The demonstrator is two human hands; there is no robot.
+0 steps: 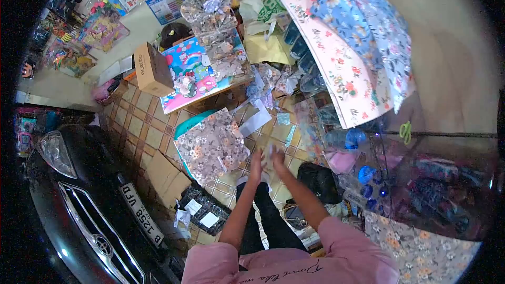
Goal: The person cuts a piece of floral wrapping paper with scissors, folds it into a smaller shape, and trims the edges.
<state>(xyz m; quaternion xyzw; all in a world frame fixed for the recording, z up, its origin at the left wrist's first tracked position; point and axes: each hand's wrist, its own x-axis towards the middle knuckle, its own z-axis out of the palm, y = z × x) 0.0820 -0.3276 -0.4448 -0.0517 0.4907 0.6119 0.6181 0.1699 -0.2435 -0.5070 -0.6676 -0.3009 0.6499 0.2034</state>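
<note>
My left hand (256, 164) and my right hand (276, 159) are held out in front of my legs, close together but apart. Both are slightly blurred. The fingers of each look stretched out, and I see nothing held in them. Left of my left hand, a flat piece with grey and orange flowers (208, 144) lies over a teal item (193, 122). A white sheet (255, 121) lies just above my hands, beside small patterned scraps.
A low table with a colourful cartoon top (179, 58) carries a cardboard box (152, 69) and floral-wrapped pieces. A black car (100, 221) stands at left. Pink floral paper (342, 68) hangs over a glass case (421, 179) at right. A black bag (318, 181) lies right of my legs.
</note>
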